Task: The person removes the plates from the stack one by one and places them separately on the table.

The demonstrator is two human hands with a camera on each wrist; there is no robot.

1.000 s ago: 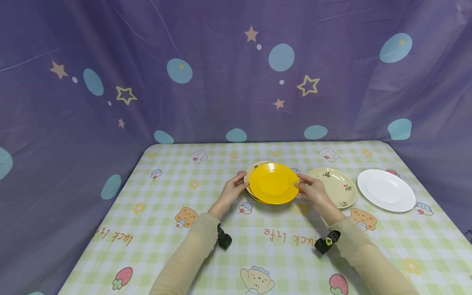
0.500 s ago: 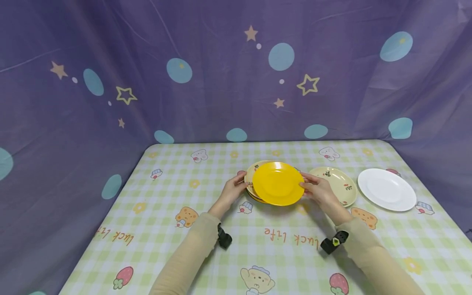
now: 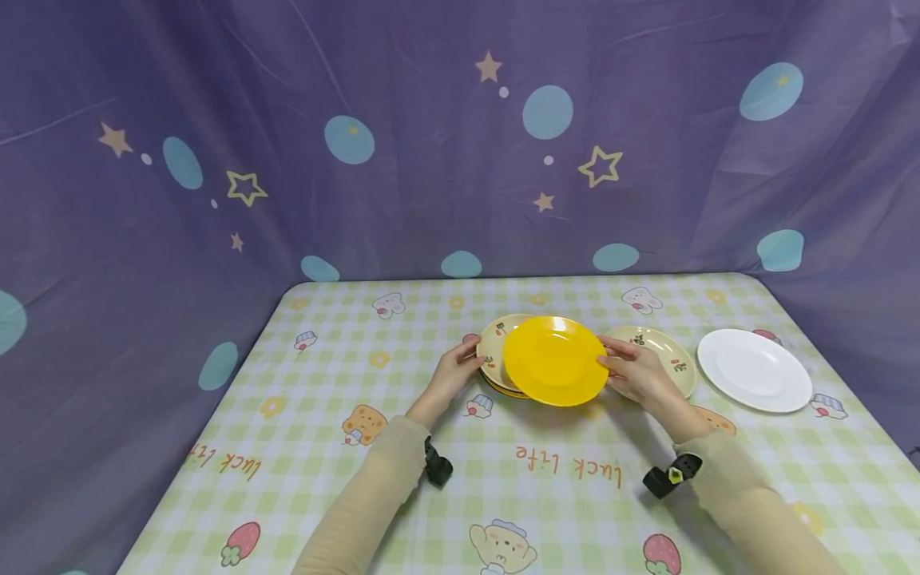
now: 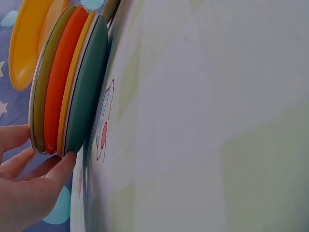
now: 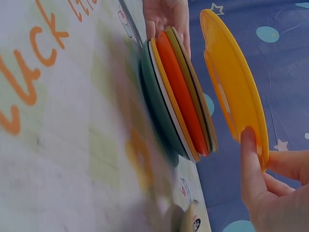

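Observation:
My right hand pinches the rim of a yellow plate, thumb on one face and fingers on the other. That plate is raised above a stack of plates and shifted to its right. On top of the stack lies a cream plate with small printed pictures. In the left wrist view, an orange plate shows in the middle of the stack and a dark green plate at its bottom. My left hand holds the stack by its left edge, fingers and thumb spanning its thickness.
Right of the stack, a second cream plate lies on the checked tablecloth, partly behind my right hand. Beyond it lies a white plate. A purple curtain hangs behind the table.
My right hand has moved the yellow plate to the right, uncovering more of the cream plate on the stack. The left hand has stayed at the stack's left edge.

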